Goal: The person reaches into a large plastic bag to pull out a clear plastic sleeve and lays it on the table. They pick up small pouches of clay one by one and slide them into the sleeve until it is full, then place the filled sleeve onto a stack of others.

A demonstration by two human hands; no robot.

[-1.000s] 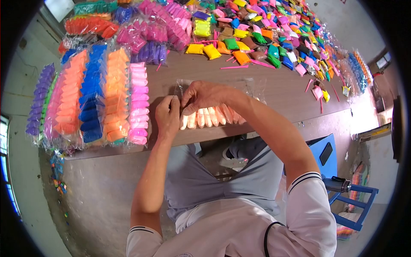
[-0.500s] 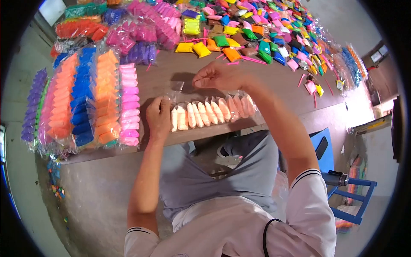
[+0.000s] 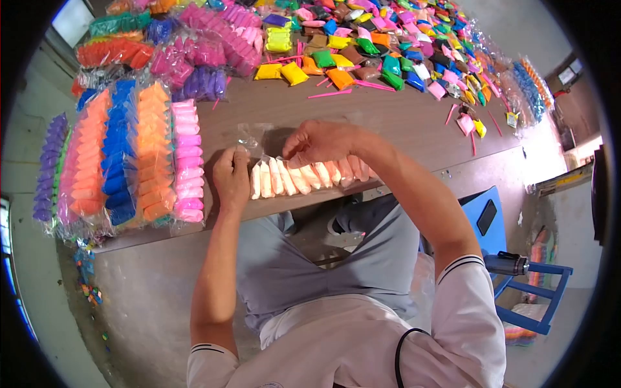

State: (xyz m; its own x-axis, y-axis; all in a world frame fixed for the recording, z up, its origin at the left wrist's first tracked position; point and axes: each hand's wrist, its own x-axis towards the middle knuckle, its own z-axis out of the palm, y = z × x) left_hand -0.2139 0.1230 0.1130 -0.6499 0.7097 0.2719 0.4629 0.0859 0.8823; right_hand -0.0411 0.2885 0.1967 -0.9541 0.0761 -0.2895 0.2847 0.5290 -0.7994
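A clear plastic bag (image 3: 304, 173) holding a row of pale peach and white clay packets lies at the near edge of the wooden bench (image 3: 401, 129), directly in front of the seated person. The left hand (image 3: 231, 176) rests at the bag's left end, fingers curled down against the first packets and the plastic there; whether this grip is truly pinching the bag or only pressing it cannot be told. The left forearm runs straight down from it toward the body, elbow bent.

The right hand (image 3: 321, 141) lies over the top of the row, just right of the left grip, knuckles up and fingertips bent down onto the bag's upper edge, a clenched grip on the plastic. Its forearm angles down and to the right to a white sleeve with dark stripes.

Just left of the left grip lie sealed bags of clay in rows: pink (image 3: 185, 158), orange (image 3: 151, 152), blue (image 3: 119, 155), salmon (image 3: 87, 161) and purple (image 3: 50, 168). Beyond the right grip, farther up the bench, loose small packets of many colours (image 3: 401, 52) are scattered, with thin pink sticks (image 3: 330, 94) among them. Right of the person stands a blue stool (image 3: 517, 284).
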